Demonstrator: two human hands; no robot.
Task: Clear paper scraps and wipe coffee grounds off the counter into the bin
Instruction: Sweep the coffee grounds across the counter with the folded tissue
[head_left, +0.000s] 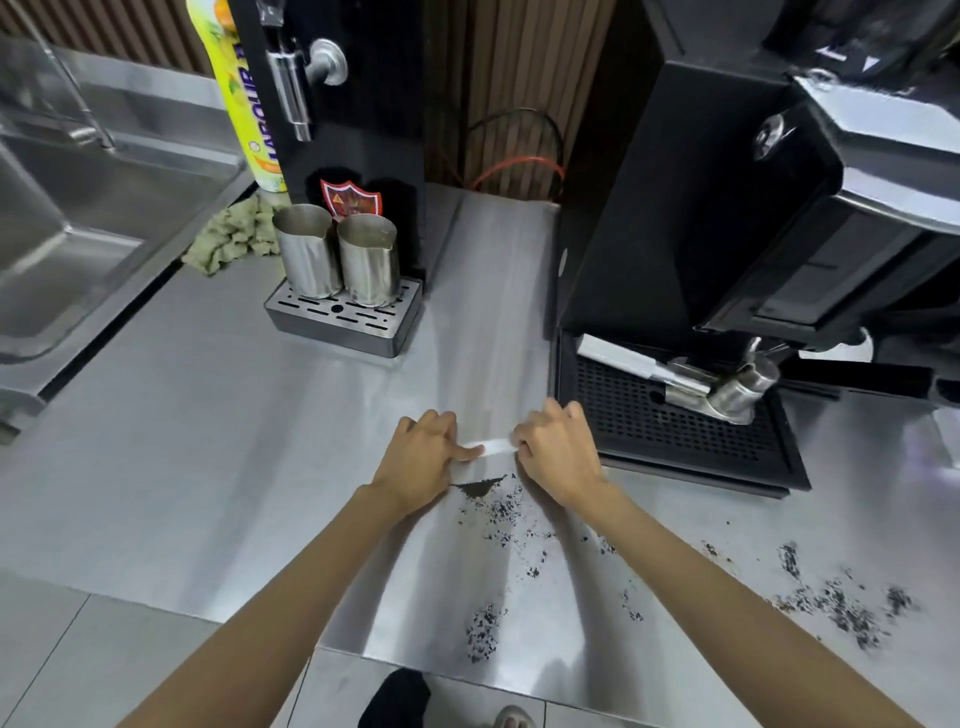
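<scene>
pinching paper strip (496, 447) endwise, left hand (421, 457), right hand (558, 454), lying left-right

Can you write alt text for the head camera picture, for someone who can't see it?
A person's left hand and right hand hold a white paper strip between them at a steel counter, just beyond scattered coffee grounds. Two metal jugs stand behind; a coffee machine sits right.

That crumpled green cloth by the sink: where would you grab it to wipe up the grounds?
Probably pinch the raised folds at the front left of the cloth, coming down from the sink side. It lies bunched on the counter, and a steel pitcher blocks its right edge.
</scene>
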